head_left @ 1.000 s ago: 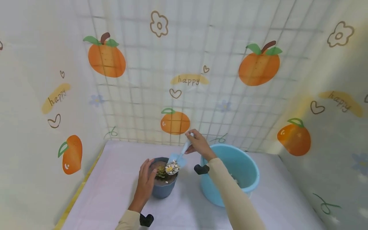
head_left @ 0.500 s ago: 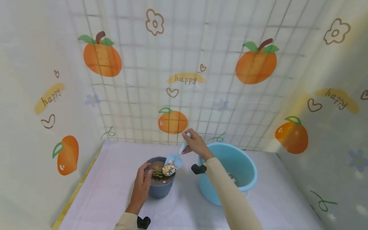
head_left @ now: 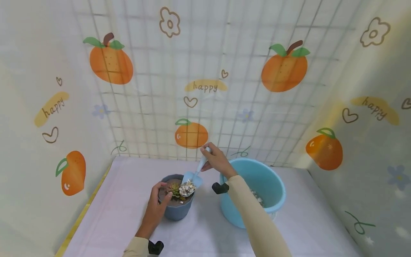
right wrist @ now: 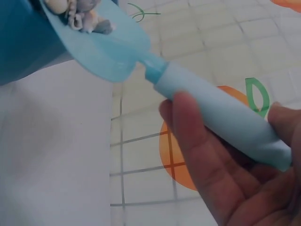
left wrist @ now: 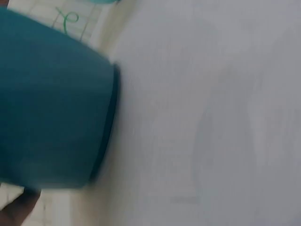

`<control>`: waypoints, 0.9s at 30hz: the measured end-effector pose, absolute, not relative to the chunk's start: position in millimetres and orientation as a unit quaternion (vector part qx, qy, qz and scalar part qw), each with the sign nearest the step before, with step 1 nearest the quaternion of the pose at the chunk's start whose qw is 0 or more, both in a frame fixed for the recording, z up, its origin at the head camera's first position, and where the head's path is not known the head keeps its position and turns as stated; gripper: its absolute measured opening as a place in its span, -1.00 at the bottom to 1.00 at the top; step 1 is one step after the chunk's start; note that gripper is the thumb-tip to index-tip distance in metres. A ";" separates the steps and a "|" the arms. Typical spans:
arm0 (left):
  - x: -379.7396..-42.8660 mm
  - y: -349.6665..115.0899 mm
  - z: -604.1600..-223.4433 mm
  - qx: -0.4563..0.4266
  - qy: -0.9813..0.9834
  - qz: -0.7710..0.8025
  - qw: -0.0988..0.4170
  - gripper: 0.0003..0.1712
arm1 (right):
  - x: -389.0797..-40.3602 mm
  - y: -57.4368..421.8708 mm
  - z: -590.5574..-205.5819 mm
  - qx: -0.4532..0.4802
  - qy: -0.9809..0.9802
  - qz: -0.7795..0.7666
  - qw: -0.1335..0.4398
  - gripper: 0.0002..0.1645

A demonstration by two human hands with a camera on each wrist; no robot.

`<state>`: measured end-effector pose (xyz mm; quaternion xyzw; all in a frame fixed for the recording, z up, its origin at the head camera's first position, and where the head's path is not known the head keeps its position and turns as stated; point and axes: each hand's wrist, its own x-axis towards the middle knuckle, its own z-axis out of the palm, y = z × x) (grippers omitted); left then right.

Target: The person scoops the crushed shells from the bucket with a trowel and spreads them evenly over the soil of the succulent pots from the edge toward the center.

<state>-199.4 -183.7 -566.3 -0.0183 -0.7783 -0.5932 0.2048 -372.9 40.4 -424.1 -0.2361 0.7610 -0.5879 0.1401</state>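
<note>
Head view: trowel (head_left: pixel 200 166) dips lower over pot (head_left: pixel 177 213); stones (head_left: pixel 187 188) remain aboard.

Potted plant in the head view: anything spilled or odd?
One pale fragment lies on the soil, apart from the heap on the scoop; possibly a stray. The pot stands upright; nothing else stands out.

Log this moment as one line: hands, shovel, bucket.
left hand: holding pot by rim | right hand: gripping shovel | shovel: over pot beside plant, carrying gravel | bucket: right of pot, gravel inside
</note>
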 end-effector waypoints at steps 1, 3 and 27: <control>-199.0 -186.6 -567.2 -0.026 -0.783 -0.591 0.192 -0.29 | -372.4 40.0 -424.1 -0.236 0.761 -0.588 0.141 -0.50; -197.5 -192.3 -568.1 -0.040 -0.787 -0.594 0.164 -0.12 | -371.6 39.2 -423.9 -0.238 0.761 -0.587 0.142 -0.53; -198.0 -176.7 -571.6 -0.022 -0.779 -0.592 0.204 0.05 | -371.2 35.9 -421.9 -0.279 0.757 -0.583 0.102 -0.65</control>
